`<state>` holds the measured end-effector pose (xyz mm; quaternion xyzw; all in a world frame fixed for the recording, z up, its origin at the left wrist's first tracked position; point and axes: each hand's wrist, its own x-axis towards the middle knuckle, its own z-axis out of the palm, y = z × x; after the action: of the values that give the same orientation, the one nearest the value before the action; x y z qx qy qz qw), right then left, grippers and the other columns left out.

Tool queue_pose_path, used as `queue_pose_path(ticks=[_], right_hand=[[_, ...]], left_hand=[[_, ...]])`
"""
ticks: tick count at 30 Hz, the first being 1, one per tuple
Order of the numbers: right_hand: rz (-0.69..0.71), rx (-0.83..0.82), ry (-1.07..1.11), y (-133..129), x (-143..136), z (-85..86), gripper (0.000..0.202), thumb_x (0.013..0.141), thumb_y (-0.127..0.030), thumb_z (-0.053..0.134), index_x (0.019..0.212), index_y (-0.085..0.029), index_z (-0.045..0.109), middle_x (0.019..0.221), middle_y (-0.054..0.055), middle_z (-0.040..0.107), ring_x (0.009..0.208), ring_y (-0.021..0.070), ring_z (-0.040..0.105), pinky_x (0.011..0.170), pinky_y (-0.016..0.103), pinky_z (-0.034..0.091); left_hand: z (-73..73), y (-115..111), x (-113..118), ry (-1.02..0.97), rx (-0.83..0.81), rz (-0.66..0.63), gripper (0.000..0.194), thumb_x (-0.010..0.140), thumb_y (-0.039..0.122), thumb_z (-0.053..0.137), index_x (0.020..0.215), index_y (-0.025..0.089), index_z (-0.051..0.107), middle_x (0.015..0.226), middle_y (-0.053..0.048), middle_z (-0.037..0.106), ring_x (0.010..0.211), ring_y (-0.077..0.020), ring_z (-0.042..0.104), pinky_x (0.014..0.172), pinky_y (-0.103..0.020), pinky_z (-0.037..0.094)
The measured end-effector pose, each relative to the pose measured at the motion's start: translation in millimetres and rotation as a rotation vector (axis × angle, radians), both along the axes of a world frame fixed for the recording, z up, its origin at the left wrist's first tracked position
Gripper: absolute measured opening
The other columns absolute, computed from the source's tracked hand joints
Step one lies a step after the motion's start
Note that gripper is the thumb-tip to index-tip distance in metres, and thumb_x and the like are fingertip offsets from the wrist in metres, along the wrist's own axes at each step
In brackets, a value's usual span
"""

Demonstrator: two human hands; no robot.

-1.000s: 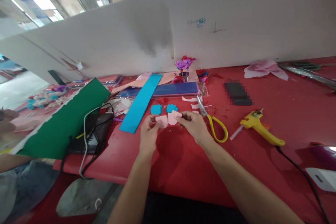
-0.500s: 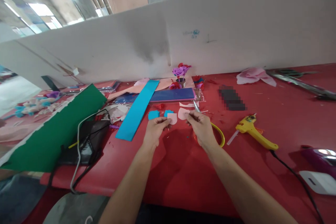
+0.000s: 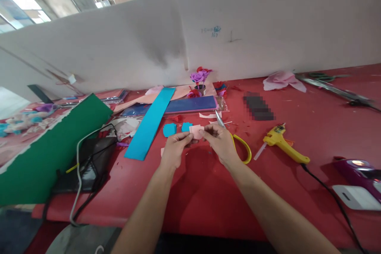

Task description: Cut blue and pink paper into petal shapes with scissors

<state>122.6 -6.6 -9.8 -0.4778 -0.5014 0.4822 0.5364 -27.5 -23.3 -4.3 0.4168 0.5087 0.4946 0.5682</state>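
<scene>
Small pale pink paper pieces [image 3: 197, 131] overlap between my two hands, above the red table. My left hand [image 3: 176, 145] pinches them from the left, thumb on top. From the right, my right hand [image 3: 219, 141] grips them between thumb and fingers. Just beyond lie two small stacks of blue cut paper, the left stack [image 3: 170, 129] and the right stack [image 3: 186, 127], the latter partly behind the pink pieces. Scissors with yellow handles [image 3: 245, 151] rest beside my right hand, which covers part of them. A bit of pink paper shows by my left hand.
A blue paper strip [image 3: 150, 125] and a green sheet [image 3: 59, 154] lie to the left, near a black case [image 3: 101, 158] with cords. A yellow glue gun [image 3: 282, 143] lies right. Paper flowers [image 3: 201, 77] stand at the back before a white partition [image 3: 133, 47].
My hands have come together, so the two pink pieces that were held apart now overlap. The whole view has shifted slightly.
</scene>
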Motion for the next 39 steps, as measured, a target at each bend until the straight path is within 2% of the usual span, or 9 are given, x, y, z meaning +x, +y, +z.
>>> queue_pose_path(ticks=[5,13,20,24,28,32,35,39], right_hand=[[0.024,-0.012,0.067,0,0,1.6,0.014,0.071,-0.033,0.07,0.072,-0.019,0.067,0.067,0.0,0.064,0.061,0.0139,0.057,0.061,0.028,0.045],[0.02,-0.125,0.126,-1,0,6.7,0.019,0.065,-0.036,0.075,0.064,-0.018,0.068,0.056,-0.002,0.061,0.053,0.0122,0.053,0.056,0.027,0.043],[-0.049,-0.06,0.068,-4,-3,2.3,0.018,0.068,-0.035,0.075,0.068,-0.018,0.069,0.066,0.002,0.066,0.063,0.015,0.057,0.062,0.029,0.045],[-0.069,-0.012,0.045,-5,-5,0.1,0.021,0.068,-0.037,0.075,0.068,-0.019,0.065,0.065,0.0,0.063,0.061,0.015,0.056,0.059,0.028,0.045],[-0.004,0.058,0.116,-6,-7,2.0,0.023,0.067,-0.031,0.076,0.081,-0.021,0.06,0.076,-0.001,0.063,0.064,0.014,0.057,0.059,0.027,0.046],[0.098,0.073,0.09,-7,-8,2.1,0.029,0.068,-0.023,0.074,0.094,-0.022,0.063,0.084,0.001,0.065,0.07,0.0149,0.059,0.064,0.028,0.048],[0.097,0.076,0.1,-6,-7,0.4,0.019,0.071,-0.023,0.071,0.09,-0.022,0.065,0.082,0.001,0.066,0.07,0.0153,0.06,0.066,0.029,0.048],[0.016,0.07,0.032,-5,-5,-0.2,0.008,0.075,-0.027,0.067,0.079,-0.021,0.066,0.076,0.001,0.066,0.069,0.0165,0.06,0.064,0.029,0.047]], left_hand=[[0.0,-1,-1,0.016,-0.005,-0.03,0.025,0.072,0.036,0.071,0.088,0.017,0.075,0.086,-0.01,0.074,0.075,-0.0203,0.068,0.071,-0.03,0.046],[2.3,-3,2,-0.042,-0.022,-0.066,0.024,0.07,0.038,0.073,0.08,0.016,0.074,0.085,-0.01,0.074,0.082,-0.0234,0.069,0.076,-0.033,0.047],[0.8,-4,8,-0.102,-0.027,-0.068,0.029,0.068,0.036,0.076,0.09,0.017,0.075,0.095,-0.01,0.074,0.087,-0.0222,0.069,0.079,-0.032,0.048],[-1.3,-5,10,-0.147,-0.065,-0.016,0.026,0.066,0.034,0.078,0.084,0.016,0.074,0.087,-0.008,0.074,0.079,-0.0186,0.069,0.072,-0.028,0.048],[-3.3,-3,8,-0.241,-0.084,0.008,0.019,0.065,0.029,0.078,0.077,0.016,0.073,0.077,-0.005,0.073,0.071,-0.0139,0.066,0.066,-0.023,0.046],[-3.5,-2,5,-0.286,-0.085,0.016,0.015,0.066,0.026,0.078,0.074,0.016,0.072,0.072,-0.003,0.071,0.066,-0.0112,0.064,0.064,-0.021,0.046],[-3.9,-2,4,-0.266,-0.08,0.009,0.016,0.067,0.027,0.077,0.077,0.015,0.071,0.075,-0.005,0.072,0.069,-0.0127,0.066,0.063,-0.022,0.046],[-4.9,-3,4,-0.264,-0.08,0.027,0.02,0.069,0.032,0.076,0.077,0.015,0.068,0.078,-0.006,0.072,0.074,-0.0177,0.069,0.065,-0.024,0.047]])
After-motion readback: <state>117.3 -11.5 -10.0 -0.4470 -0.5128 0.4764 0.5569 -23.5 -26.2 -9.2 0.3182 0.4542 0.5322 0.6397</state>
